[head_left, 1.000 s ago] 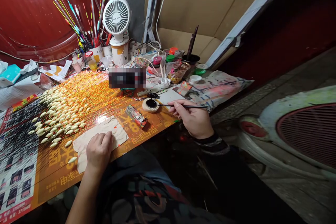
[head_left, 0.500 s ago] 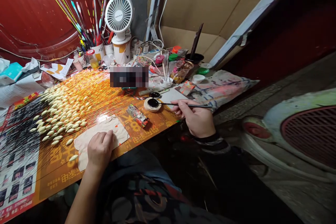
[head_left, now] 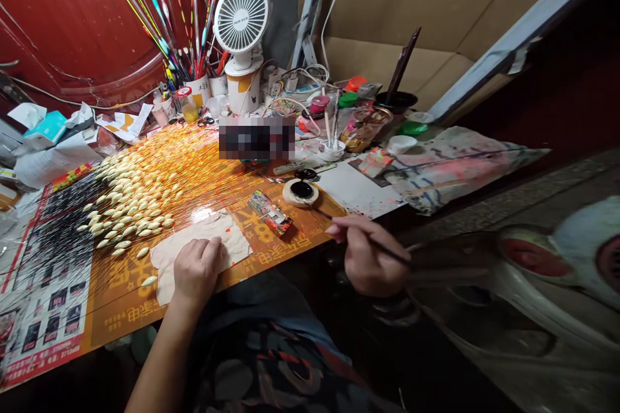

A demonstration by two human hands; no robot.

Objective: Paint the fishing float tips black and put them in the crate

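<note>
My right hand (head_left: 375, 257) is closed on a thin dark brush (head_left: 387, 249), its tip pointing left, a little right of and below a small round pot of black paint (head_left: 301, 191). On a pale cloth (head_left: 235, 242) at the table's front edge rests my left hand (head_left: 196, 266), fingers curled; whether it pinches anything is hidden. A paint-spotted block (head_left: 270, 213) lies between the cloth and the pot. Many pale oval float bodies (head_left: 130, 200) with thin stems lie spread at the left, and one float body (head_left: 149, 281) is beside the cloth.
A white fan (head_left: 242, 15) stands at the back beside a cup of colourful rods (head_left: 197, 90). Behind the paint pot are jars and a small white cup with brushes (head_left: 332, 150). A paint-stained sheet (head_left: 455, 161) covers the right side; a green-and-red machine (head_left: 537, 251) stands beyond.
My right hand has drawn the brush away from the black paint, down and to the right. My left hand remains on the cloth. The whole view has shifted slightly.
</note>
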